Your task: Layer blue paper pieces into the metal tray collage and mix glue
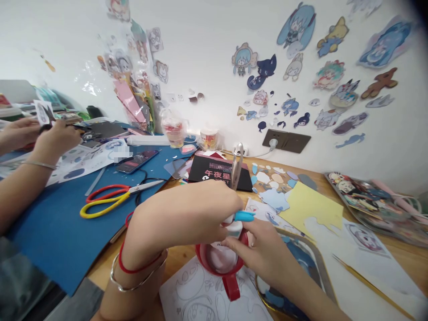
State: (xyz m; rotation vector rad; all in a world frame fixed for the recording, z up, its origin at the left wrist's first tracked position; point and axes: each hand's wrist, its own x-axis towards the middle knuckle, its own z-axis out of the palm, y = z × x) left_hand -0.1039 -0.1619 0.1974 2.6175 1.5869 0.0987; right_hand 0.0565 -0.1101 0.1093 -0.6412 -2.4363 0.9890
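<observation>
My left hand point(197, 214), bent over at the wrist, has its fingers closed in front of me. Just behind its knuckles rises a silver bent-metal tool point(237, 165); its lower end is hidden. My right hand point(265, 245) meets it from the right, thumb and fingers pinching a small white object point(234, 229) with a bright blue piece point(244, 216). Both hands are above a red mug point(231, 287) that has something pale inside. Under the mug lies a sheet of line drawings point(192, 292). My fingers partly cover the small object, so its kind is unclear.
Red-and-yellow-handled scissors point(110, 199) and a phone point(137, 161) lie on a blue mat point(67, 232). Gold tweezers point(368, 281), yellow paper point(309, 207) and a metal-rimmed tray point(323, 267) are at right. At far left, another person's hands point(55, 140) hold black scissors and paper.
</observation>
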